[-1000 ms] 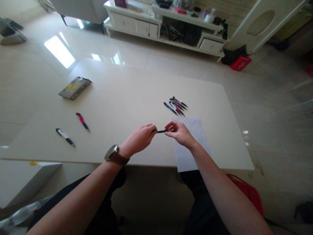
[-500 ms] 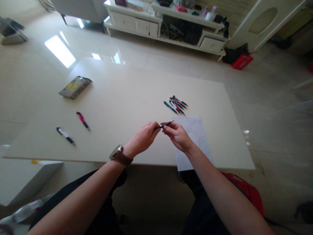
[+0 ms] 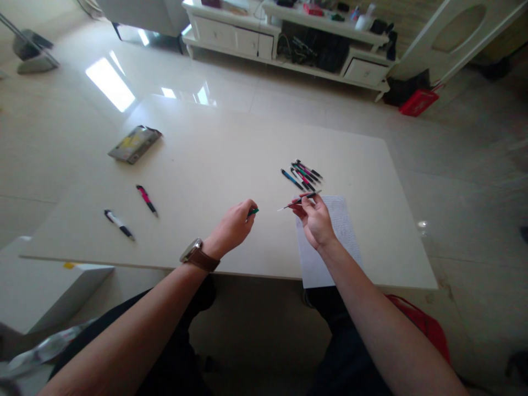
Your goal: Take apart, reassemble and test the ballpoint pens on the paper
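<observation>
My left hand [image 3: 234, 224], with a watch on its wrist, is closed around the green pen barrel [image 3: 253, 211], mostly hidden by the fingers. My right hand [image 3: 317, 220] pinches the pen's dark front part [image 3: 307, 197], from which a thin refill [image 3: 289, 205] sticks out toward the left. The two pen parts are apart, above the white table. Beyond my right hand lies a bunch of several pens [image 3: 304, 173]. Beneath the same hand is a sheet of paper [image 3: 339, 231] covered with writing, reaching over the table's front edge.
On the table's left lie a pink pen [image 3: 147, 200] and a white pen [image 3: 119, 225]. A grey and yellow box [image 3: 135, 145] sits at the back left of the table [image 3: 214, 159]. Past it stands a white TV cabinet [image 3: 226, 37]. A plastic bottle [image 3: 51, 349] is at the lower left.
The pen has come apart between my hands. My right hand has moved right with the front part and refill; my left hand has drawn slightly left with the barrel.
</observation>
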`<state>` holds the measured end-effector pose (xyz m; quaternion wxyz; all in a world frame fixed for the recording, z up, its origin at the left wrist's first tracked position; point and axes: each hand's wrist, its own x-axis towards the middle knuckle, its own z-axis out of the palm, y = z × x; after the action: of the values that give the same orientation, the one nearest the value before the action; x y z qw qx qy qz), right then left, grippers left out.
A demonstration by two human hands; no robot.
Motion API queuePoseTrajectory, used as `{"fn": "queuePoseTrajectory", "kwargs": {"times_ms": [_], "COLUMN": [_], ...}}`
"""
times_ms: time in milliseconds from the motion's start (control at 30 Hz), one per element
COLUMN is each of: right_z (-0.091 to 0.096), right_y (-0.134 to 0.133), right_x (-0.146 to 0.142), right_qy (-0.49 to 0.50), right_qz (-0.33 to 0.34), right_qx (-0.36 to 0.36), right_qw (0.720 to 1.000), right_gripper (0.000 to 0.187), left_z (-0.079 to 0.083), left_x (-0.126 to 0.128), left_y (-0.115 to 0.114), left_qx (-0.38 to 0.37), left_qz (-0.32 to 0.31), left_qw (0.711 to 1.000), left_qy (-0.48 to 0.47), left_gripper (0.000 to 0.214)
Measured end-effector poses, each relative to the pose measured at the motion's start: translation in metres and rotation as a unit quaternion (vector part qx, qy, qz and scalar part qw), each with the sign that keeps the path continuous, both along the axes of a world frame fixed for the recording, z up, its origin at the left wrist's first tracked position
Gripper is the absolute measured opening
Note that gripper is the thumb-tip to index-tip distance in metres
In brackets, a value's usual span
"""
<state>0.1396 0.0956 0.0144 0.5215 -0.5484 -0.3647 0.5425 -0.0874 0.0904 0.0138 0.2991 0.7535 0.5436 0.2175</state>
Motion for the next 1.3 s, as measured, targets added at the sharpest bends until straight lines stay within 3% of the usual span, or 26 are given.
{"fn": "queuePoseTrajectory", "kwargs": {"times_ms": [167, 300, 500, 633, 800, 933, 1033, 1167, 1300], "right_z": [-0.014, -0.029, -0.045, -0.051, -0.054, -0.042, -0.027, -0.014, -0.012], "right_y": [0.002, -0.005, -0.024, -0.027, -0.019, -0.016, -0.02, -0.027, -0.027], "right_x": [0.018, 0.033, 0.037, 0.042, 0.062, 0.059, 0.04, 0.01, -0.007], "right_qy": [-0.114, -0.25, -0.269, -0.285, -0.313, -0.251, -0.126, -0.016, 0.024], "right_qz": [0.055, 0.16, 0.292, 0.292, 0.242, 0.182, 0.161, 0.143, 0.129], "right_qx": [-0.031, -0.048, -0.102, -0.122, -0.132, -0.113, -0.056, -0.023, -0.028], "right_qw": [0.991, 0.954, 0.912, 0.905, 0.909, 0.944, 0.977, 0.989, 0.991], "right_gripper": [0.023, 0.013, 0.007, 0.007, 0.01, 0.013, 0.025, 0.039, 0.039], "left_z": [-0.022, -0.033, -0.036, -0.031, -0.023, -0.015, -0.007, 0.0, -0.004], "left_x": [-0.044, -0.07, -0.081, -0.078, -0.069, -0.048, -0.02, 0.019, 0.04], "left_y": [0.007, 0.004, 0.0, 0.0, 0.001, 0.001, -0.006, -0.021, -0.03], "left_qx": [-0.004, -0.027, -0.027, -0.026, 0.014, 0.048, -0.036, -0.168, -0.208], "left_qz": [0.054, 0.087, 0.089, 0.084, 0.073, 0.048, -0.009, -0.072, -0.05], "left_qw": [0.993, 0.978, 0.97, 0.968, 0.963, 0.984, 0.999, 0.974, 0.952], "left_qy": [0.108, 0.185, 0.225, 0.235, 0.261, 0.164, 0.015, -0.132, -0.219], "left_gripper": [0.017, 0.021, 0.029, 0.031, 0.029, 0.022, 0.019, 0.028, 0.024]}}
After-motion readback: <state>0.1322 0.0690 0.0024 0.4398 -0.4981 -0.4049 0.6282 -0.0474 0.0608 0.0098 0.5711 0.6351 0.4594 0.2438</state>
